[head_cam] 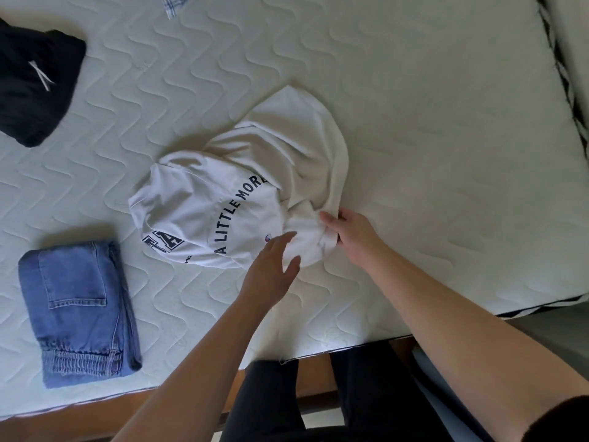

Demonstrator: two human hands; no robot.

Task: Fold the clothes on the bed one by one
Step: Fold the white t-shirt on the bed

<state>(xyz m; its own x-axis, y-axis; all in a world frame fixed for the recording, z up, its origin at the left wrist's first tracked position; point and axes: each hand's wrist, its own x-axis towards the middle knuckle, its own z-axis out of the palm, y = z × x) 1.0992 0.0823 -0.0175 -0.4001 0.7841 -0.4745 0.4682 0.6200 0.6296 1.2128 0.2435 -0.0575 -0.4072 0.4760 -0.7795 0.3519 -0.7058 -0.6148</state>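
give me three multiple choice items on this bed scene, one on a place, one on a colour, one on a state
1. Where do the folded jeans lie relative to the white shirt?
A. nearer the person and to the left
B. at the far right of the bed
C. on top of it

2. What colour is the lettering on the white shirt?
A. red
B. dark, almost black
C. green

3. What is the right hand doing?
A. resting flat on the mattress
B. gripping an edge of the white shirt
C. holding the jeans

Answers:
1 A, the jeans sit near the bed's front edge, left of the shirt.
2 B, the words on the shirt are printed dark.
3 B, its fingers curl round the bunched cloth, while the left hand reaches over the shirt with straight fingers.
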